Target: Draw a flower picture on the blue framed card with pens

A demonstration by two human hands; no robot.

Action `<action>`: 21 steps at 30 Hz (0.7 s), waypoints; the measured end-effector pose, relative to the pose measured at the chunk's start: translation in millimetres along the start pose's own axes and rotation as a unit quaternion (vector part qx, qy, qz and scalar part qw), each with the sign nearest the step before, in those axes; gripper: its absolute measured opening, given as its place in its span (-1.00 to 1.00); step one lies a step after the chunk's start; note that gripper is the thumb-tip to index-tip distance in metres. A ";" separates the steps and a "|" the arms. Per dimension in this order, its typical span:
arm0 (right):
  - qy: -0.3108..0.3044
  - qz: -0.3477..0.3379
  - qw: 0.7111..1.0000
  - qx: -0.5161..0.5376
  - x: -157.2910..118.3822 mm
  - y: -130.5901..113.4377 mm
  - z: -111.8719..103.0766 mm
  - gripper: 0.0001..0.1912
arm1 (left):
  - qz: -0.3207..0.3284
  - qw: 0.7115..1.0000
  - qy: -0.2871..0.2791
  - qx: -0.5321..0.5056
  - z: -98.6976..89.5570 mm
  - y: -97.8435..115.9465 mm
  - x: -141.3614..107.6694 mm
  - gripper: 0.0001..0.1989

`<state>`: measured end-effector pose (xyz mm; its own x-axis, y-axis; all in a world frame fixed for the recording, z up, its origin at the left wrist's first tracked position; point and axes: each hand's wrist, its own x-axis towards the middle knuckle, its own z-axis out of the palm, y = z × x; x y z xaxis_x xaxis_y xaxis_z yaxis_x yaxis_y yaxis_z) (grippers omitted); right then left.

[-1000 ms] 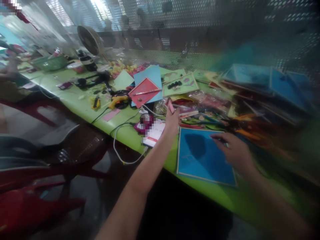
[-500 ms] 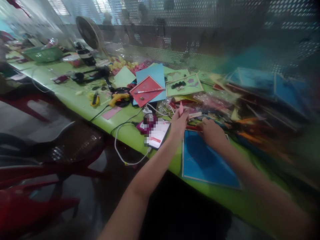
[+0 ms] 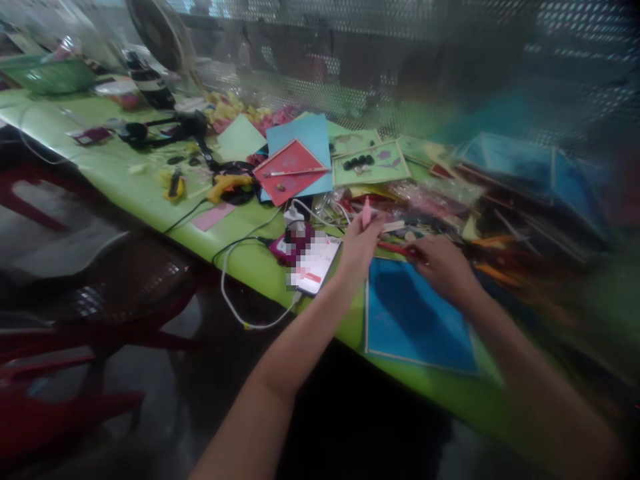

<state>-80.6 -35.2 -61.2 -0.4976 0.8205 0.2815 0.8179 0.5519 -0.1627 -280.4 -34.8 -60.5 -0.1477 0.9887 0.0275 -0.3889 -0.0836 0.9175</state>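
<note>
Fingers closed, my left hand (image 3: 364, 232) grips a pink pen-like object (image 3: 367, 212) that points upward. My right hand (image 3: 436, 259) pinches the right end of a thin red strip (image 3: 394, 248), whose left end reaches my left hand. Just below both hands lies a blue board with a pale border (image 3: 417, 320), shaded in the middle by my right hand and arm. To the left of my left forearm is a lit phone (image 3: 317, 267) with a white cable plugged in.
On the green table (image 3: 260, 263) are a yellow glue gun (image 3: 227, 188), a red framed board (image 3: 290, 170), a green framed board (image 3: 370, 165) and a magenta object (image 3: 290, 245). Blue boards (image 3: 515, 163) are piled at right. A fan (image 3: 155, 33) stands behind; red chairs are at left.
My right hand has drawn back slightly to the right, and the red strip now shows between the hands. The view has shifted, so the table items appear further left and higher.
</note>
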 end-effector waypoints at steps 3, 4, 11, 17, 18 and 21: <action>0.042 0.042 0.991 0.119 -22.5 1.4 -25.6 -0.75 | 0.088 0.979 -0.061 0.171 -3.9 -1.1 0.1 -0.84; 0.051 0.065 0.984 0.157 -29.9 -0.1 -33.7 -0.75 | 0.122 0.961 -0.096 0.230 -4.3 -1.4 -1.0 -0.80; 0.176 0.274 0.849 0.416 -58.8 -20.8 -46.6 -0.89 | 0.196 0.814 -0.342 0.427 5.6 -0.3 -16.2 -0.81; 0.162 0.268 0.808 0.499 -61.0 -35.8 -30.3 -0.71 | 0.209 0.819 -0.344 0.409 1.2 5.9 -22.7 -0.87; 0.163 0.261 0.822 0.479 -61.2 -38.3 -29.2 -0.70 | 0.217 0.832 -0.319 0.398 -5.1 6.8 -25.9 -0.84; 0.143 0.249 0.853 0.435 -61.1 -44.7 -26.1 -0.71 | 0.223 0.865 -0.194 0.406 -31.7 8.0 -44.9 -0.81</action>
<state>-79.2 -113.9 -46.4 0.0419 0.9843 0.1717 0.3209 0.1495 -0.9352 -305.7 -83.8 -67.0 0.2593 0.8608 0.4379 0.4173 -0.5088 0.7530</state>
